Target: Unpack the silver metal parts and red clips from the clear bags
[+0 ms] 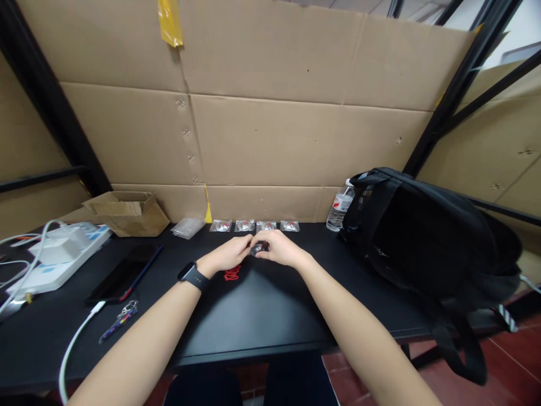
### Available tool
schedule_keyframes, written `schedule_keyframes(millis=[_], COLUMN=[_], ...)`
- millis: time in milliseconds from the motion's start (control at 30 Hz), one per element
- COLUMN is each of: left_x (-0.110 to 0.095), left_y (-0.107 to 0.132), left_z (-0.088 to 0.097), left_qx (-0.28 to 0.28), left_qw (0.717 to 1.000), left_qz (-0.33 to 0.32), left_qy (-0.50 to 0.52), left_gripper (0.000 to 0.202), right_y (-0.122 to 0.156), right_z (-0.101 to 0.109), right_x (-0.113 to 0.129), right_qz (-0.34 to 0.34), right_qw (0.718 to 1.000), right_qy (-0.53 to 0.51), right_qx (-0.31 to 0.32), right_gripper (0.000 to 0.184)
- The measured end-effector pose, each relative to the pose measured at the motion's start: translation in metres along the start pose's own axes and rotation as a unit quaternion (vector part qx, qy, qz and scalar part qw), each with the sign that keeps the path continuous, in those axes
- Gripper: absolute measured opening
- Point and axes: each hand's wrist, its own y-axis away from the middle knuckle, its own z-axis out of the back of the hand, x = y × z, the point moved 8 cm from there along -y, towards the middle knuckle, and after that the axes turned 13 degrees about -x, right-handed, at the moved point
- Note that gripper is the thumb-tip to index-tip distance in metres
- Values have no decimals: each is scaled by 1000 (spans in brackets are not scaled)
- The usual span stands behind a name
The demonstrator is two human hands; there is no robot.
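My left hand [229, 255] and my right hand [276, 248] meet over the middle of the black table [262, 307]. Both have their fingers pinched together on a small dark object [257, 248] held between them; I cannot make out what it is. A little red tangle of cord [232, 273] lies on the table just under my left hand. A black watch [193, 276] is on my left wrist. Behind the hands, a row of several small clear bags [254, 225] with red and white contents lies along the back edge.
A black backpack [431, 237] fills the right side, a water bottle [340, 206] beside it. At left: an open cardboard box [127, 211], a clear plastic bag [187, 227], a white power strip [54, 256], a dark phone [122, 272], a white cable [74, 344], keys [120, 320]. Cardboard walls stand behind.
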Motion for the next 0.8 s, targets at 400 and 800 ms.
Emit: schedule_keyframes(millis=[400,800], left_x=[10,29], left_y=[1,6], left_z=[11,31], left_qx=[-6,18], left_qw=[1000,998], left_qz=[18,59], left_qy=[-12,14], left_gripper=[18,25], right_y=[-1,11], right_z=[4,36], right_x=[-7,-66], right_qz=[-53,-199], right_qw=[998,980], right_qy=[-8,-17], right_qx=[-13,-24], right_gripper=[26,38])
